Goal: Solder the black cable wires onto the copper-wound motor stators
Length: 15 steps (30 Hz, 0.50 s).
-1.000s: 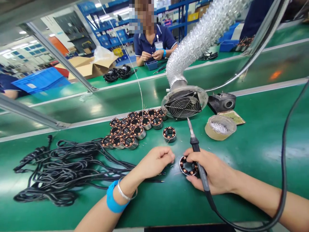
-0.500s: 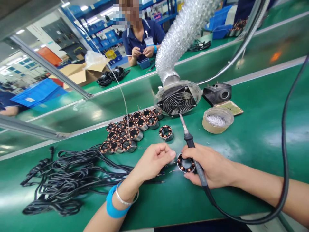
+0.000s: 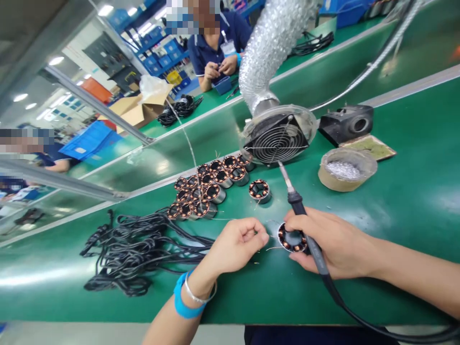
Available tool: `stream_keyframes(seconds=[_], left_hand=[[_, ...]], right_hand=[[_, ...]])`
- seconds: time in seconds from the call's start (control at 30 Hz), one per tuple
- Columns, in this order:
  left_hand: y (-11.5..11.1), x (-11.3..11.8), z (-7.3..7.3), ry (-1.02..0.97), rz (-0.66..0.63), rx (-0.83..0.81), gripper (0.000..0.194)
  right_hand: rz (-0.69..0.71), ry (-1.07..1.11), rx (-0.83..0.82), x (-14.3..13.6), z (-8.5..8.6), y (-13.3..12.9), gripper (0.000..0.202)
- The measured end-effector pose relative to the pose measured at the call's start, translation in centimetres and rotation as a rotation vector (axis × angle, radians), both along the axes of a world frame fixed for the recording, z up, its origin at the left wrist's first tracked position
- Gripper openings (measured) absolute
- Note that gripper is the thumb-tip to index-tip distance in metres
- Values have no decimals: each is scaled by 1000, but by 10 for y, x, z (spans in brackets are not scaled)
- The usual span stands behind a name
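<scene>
My right hand (image 3: 334,244) holds a copper-wound ring (image 3: 293,239) between thumb and fingers, with a soldering iron (image 3: 314,249) lying across the same grip, its metal tip pointing up towards the fan. Left of the ring, my left hand (image 3: 239,244) is pinched at thumb and fingertip, close to the thin wires coming off the ring. A thin strand also runs from the left towards the pinch; whether the fingertips grip a wire is too small to tell. A single ring (image 3: 259,190) stands just above my hands.
Several copper-wound rings (image 3: 212,191) stand grouped behind my left hand. Black cables (image 3: 125,249) lie at the left. A round fan (image 3: 278,139) on a silver duct hangs ahead; a tub (image 3: 339,179) and a black holder (image 3: 347,124) are right. A person sits across the bench.
The whole view has shifted, so the bench items appear further right. My hands keep nearly the same poses, with the ring and iron still in my right hand.
</scene>
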<state>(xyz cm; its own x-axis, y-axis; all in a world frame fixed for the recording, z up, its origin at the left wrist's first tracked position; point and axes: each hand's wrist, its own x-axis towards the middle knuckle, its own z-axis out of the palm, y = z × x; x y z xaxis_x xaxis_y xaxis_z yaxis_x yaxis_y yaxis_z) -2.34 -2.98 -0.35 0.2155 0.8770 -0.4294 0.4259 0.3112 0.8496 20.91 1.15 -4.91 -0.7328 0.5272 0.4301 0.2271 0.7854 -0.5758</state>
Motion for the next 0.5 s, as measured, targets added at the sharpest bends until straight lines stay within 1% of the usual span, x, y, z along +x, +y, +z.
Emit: stream_keyframes(seconds=[0.07,0.13,0.2,0.23,0.27,0.33,0.37,0.4,0.43,0.5], left_hand=[[0,9,1,-147,40,-72,43],[1,18,2,-264,127,-106,55],[1,23,4,-285,159,-96,60],[0,23,6,-232,135,-62,58],[-2,22,8,-139,85,-8,52],[-7,15,12,101,-55,130,33],[-9,12,13,201,-121,180,23],[-11,8,14,260,-167,208,17],[-13,6,15,273,-188,214,15],[-15,3,14,223,-175,201,17]], right_hand=[[-2,9,16,2,-3,0,32],[-14,25,37,4,-7,2,35],[-19,45,56,5,-10,4,36],[-16,55,64,5,-12,5,35],[-11,68,72,5,-14,6,35],[-6,88,91,6,-18,7,33],[-6,94,100,6,-20,8,33],[-10,94,108,7,-21,8,32],[-13,85,112,7,-23,9,32],[-16,67,108,7,-24,9,33]])
